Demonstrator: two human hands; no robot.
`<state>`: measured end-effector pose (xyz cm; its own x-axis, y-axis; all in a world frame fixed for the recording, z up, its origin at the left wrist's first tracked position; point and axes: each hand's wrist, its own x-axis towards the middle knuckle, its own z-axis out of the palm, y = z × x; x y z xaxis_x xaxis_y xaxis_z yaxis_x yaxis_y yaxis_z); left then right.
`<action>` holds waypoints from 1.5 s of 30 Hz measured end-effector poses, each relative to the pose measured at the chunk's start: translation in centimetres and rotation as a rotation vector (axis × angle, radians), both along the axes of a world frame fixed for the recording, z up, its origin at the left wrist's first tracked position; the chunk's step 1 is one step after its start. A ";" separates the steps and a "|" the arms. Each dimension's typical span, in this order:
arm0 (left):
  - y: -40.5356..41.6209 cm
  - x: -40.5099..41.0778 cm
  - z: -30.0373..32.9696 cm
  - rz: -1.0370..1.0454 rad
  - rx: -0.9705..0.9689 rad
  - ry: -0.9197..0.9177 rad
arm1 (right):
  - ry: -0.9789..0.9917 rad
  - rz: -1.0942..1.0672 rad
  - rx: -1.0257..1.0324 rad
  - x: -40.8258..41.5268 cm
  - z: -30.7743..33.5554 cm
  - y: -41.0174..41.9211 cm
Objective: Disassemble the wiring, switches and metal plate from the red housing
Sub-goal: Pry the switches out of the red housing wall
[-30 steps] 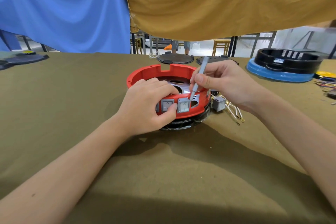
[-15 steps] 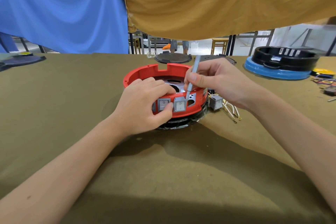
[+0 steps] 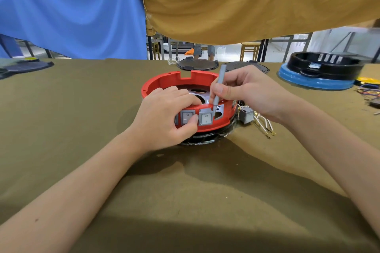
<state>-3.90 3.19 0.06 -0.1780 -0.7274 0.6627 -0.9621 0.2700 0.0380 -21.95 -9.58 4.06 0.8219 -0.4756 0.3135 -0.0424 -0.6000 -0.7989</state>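
- The red housing (image 3: 164,84) is sitting at the centre of the olive-covered worktop (image 3: 61,129), resting on a black base (image 3: 205,139); bare cloth is lying all around its 6 and 9 o'clock sides.
- At 3 o'clock, just beside the housing, a loose grey switch (image 3: 246,115) with white wires (image 3: 264,125) is crowding that side.
- At 12 o'clock, two dark round lids (image 3: 197,64) are lying near the worktop's far edge; a black ring on a blue base (image 3: 320,76) is sitting well apart at 2 o'clock.
- The left hand (image 3: 164,119) is gripping the housing's near wall, fingers (image 3: 185,96) curled over the rim and the thumb pressing between two grey rocker switches (image 3: 205,118) mounted in the wall.
- The right hand (image 3: 253,92) is pinching a grey screwdriver (image 3: 218,90), fingers closed round its shaft, the tip pointing down just beside the right-hand switch's upper corner.
- The perforated metal plate (image 3: 200,99) is lying inside the housing.
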 end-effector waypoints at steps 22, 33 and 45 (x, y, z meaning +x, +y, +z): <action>0.0 0.3 0.0 -0.019 -0.026 -0.002 | -0.166 0.022 -0.215 1.5 0.1 3.1; 0.2 0.3 0.2 -0.061 -0.006 0.029 | 0.112 -0.095 -0.405 3.2 1.0 3.5; 0.1 0.2 0.0 -0.040 -0.010 0.012 | 0.167 -0.086 -0.392 3.9 1.4 3.4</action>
